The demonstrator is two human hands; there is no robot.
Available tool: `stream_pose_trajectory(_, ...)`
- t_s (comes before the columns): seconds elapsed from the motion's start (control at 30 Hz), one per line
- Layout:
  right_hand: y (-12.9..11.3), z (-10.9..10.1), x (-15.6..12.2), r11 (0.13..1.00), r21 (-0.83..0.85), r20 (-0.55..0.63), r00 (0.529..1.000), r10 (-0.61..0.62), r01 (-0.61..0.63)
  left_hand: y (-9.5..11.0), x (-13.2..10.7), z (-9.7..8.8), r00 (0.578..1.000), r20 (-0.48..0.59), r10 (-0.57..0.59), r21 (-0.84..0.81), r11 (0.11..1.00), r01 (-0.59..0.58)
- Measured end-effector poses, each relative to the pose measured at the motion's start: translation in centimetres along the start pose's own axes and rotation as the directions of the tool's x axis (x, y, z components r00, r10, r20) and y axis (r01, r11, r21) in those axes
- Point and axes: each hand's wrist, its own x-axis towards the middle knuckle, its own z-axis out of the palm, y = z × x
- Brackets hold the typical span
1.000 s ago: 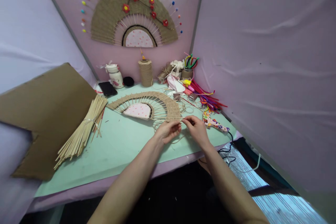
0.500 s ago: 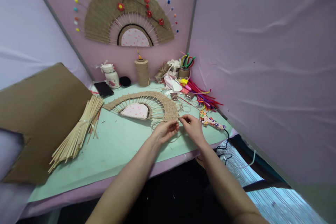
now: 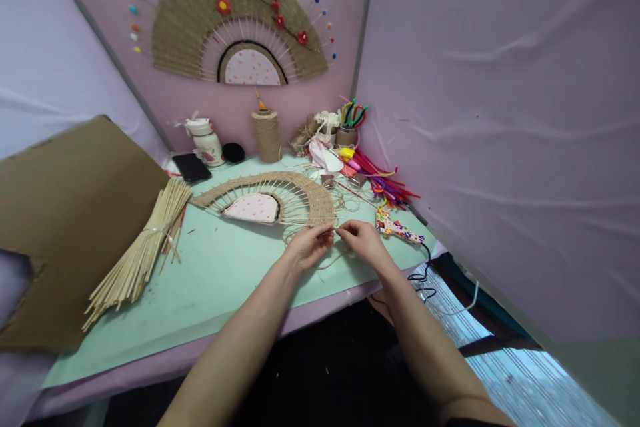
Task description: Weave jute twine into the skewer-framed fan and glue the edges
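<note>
A half-round fan of thin sticks and woven jute twine lies on the table, with a pink-dotted white half-circle at its inner centre. My left hand grips the fan's lower right corner, thumb on top and fingers curled below. Just to the right, my right hand pinches a strand of twine close to that corner. The strand itself is thin and partly hidden by my fingertips. Loose twine trails on the table beneath my hands.
A bundle of sticks and a cardboard sheet lie left. At the back stand a bottle and a twine spool. A patterned glue gun and pipe cleaners lie right. A finished fan hangs behind.
The whole view has shifted slightly. My right fingertips have come a little lower, towards me, beside the fan's corner. My left hand keeps its grip on the fan.
</note>
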Motion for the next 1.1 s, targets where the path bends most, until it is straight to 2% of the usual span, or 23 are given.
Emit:
stream_pose_trajectory(0.6, -0.4, -0.7, -0.3, 0.989, -0.149, 0.141, 0.990, 0.000, 0.021, 0.2, -0.3, 0.1, 0.999, 0.050, -0.011, 0.011, 1.000, 0.011)
stream_pose_trajectory(0.67, -0.5, -1.7, -0.4, 0.981, -0.190, 0.159, 0.987, -0.008, 0.038, 0.3, -0.3, 0.0, 0.999, 0.052, -0.009, 0.025, 1.000, 0.008)
stream_pose_trajectory(0.73, -0.1, -3.4, -0.4, 0.964, -0.265, 0.126, 0.992, -0.002, 0.035, 0.3, -0.2, -0.1, 0.999, 0.054, -0.005, 0.040, 0.999, 0.003)
stream_pose_trajectory(0.87, 2.4, -7.9, 0.2, 0.866, -0.494, -0.053, 0.997, 0.059, -0.077, 0.5, -0.2, -0.3, 0.998, 0.063, 0.026, 0.067, 0.997, -0.031)
stream_pose_trajectory(0.93, 4.2, -9.8, 0.5, 0.805, -0.576, -0.094, 0.989, 0.112, -0.146, 0.5, -0.2, -0.3, 0.997, 0.068, 0.046, 0.080, 0.995, -0.052)
stream_pose_trajectory(1.0, 5.9, -11.1, 0.7, 0.770, -0.613, -0.074, 0.984, 0.165, -0.175, 0.6, -0.2, -0.3, 0.996, 0.071, 0.059, 0.092, 0.994, -0.066)
stream_pose_trajectory(1.1, 7.7, -11.7, 0.9, 0.762, -0.629, -0.001, 0.980, 0.197, -0.154, 0.6, -0.2, -0.2, 0.995, 0.071, 0.063, 0.110, 0.991, -0.071)
